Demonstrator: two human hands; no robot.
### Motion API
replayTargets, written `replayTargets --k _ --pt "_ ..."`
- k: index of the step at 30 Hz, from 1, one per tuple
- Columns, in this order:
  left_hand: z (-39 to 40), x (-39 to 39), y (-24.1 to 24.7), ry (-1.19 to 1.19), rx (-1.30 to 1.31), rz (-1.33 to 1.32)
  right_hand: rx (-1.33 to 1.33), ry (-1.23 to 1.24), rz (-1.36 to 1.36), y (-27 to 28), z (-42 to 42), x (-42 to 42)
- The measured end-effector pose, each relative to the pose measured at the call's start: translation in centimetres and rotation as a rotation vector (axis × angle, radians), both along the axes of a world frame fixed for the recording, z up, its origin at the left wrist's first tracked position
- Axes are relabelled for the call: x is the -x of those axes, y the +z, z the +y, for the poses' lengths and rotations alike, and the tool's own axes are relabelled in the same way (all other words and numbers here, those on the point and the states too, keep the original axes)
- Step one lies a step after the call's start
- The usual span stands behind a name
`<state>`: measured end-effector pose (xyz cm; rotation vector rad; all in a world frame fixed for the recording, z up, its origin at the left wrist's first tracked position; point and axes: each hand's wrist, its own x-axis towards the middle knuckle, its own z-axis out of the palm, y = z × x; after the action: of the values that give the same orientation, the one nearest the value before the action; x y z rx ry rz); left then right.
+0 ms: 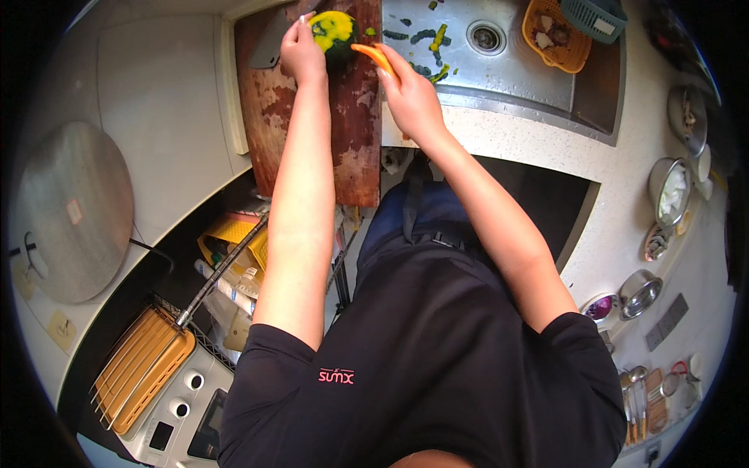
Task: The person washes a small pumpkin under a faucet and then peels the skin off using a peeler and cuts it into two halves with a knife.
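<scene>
A dark green squash (341, 51), with yellow flesh bared on its upper side, sits at the far end of the wooden cutting board (357, 146). My left hand (302, 51) steadies it from the left. In my right hand (408, 93) is an orange peeler (374, 57), its front end close to the squash's right side. Whether the blade touches the skin is too small to tell. A cleaver (268, 44) lies on the board left of my left hand, partly hidden behind it. A small piece of peel (370, 31) rests on the board beyond the peeler.
Right of the board is a steel sink (462, 76) with scattered peel strips (430, 38) and a drain (486, 37). An orange basket (556, 41) with scraps and a teal basket (595, 20) stand at its right. Metal bowls (670, 190) line the counter. A wire rack (222, 269) stands at lower left.
</scene>
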<state>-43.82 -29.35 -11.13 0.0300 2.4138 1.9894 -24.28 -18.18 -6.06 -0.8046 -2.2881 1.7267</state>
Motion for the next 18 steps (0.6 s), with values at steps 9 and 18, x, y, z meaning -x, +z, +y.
replayTargets --k 9,18 --pt "0.5 -2.5 2.0 -0.115 0.308 0.33 0.075 -0.021 0.066 -2.0 2.2 5.6" --pt "0.9 -3.5 2.5 -0.275 0.52 0.642 -0.049 0.003 0.022 -1.0 1.7 6.5"
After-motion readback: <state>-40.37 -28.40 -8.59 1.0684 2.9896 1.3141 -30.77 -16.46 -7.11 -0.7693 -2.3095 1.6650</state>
